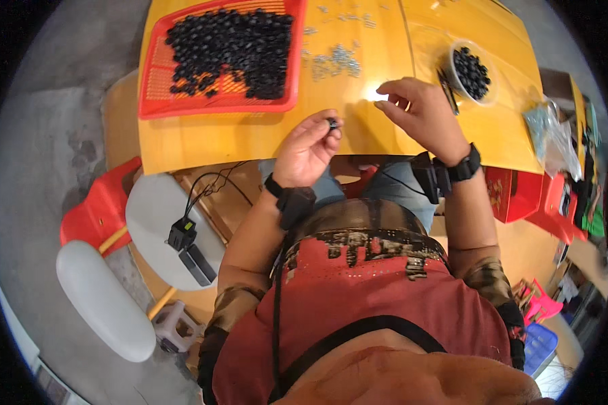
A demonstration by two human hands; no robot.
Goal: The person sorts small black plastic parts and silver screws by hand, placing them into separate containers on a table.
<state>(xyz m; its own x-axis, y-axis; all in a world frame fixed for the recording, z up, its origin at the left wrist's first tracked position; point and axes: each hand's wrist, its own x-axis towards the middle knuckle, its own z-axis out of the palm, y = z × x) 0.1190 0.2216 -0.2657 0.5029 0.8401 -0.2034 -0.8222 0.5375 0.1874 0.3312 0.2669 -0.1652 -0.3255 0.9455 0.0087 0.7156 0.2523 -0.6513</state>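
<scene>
Left hand (311, 150): palm partly up, fingers curled, thumb and fingertips closed on one small black piece (332, 124). Piece sits right at the tips, a pinch that likely suits something this small and leaves part of it exposed. Right hand (422, 111) hovers to its right, apart from the piece, thumb and forefinger parted, other fingers bent; nothing shows between the tips, inner palm hidden, so can't tell if anything is tucked there. It points toward the left hand, probably keeping thumb and forefinger free. Yellow table (240, 142) runs under both hands. Just right of the right hand, slim dark tool (447, 91) lies beside a round tub (494, 79) of black parts; walls presumably stop them scattering, all close to that hand. Bag (554, 138), clear and bluish, farther right at the table's edge. Beyond and between the hands, silvery bits (338, 62) lie loose, perhaps spread so singles lift easily. Beyond the left hand, red tray (209, 110) holds a black heap (230, 47), likely set there for that hand's reach.
</scene>
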